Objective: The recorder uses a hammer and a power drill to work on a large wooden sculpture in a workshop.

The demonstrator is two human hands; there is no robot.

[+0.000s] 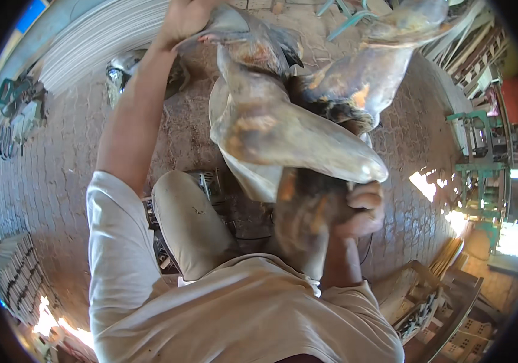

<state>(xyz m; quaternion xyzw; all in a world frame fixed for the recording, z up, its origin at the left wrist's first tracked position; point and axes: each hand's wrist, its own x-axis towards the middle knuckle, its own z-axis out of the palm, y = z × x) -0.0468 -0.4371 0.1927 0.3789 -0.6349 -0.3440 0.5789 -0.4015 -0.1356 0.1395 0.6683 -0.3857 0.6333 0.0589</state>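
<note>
A large limb-shaped piece [295, 130], mottled grey, brown and orange with a glossy surface, lies across the space in front of my knees. Its material is unclear. My right hand [361, 212] has its fingers curled round the dark brown lower part [310, 209], just under the pale rounded end. Far forward, my left hand [187, 21] meets the piece's grey far-left flap [225, 24]; the picture's upper edge cuts off its fingers. Another mottled, limb-like part [355, 78] rises behind on the right. Whether the two parts are joined is hidden.
Paving bricks [59, 199] cover the floor. A dark, shiny bundle [127, 69] lies beyond my left arm. Ridged pale sheeting [104, 42] stands far left, with green-handled equipment [14, 94] nearby. Green metal frames [479, 139] line the right; a wooden crate [434, 308] stands near right.
</note>
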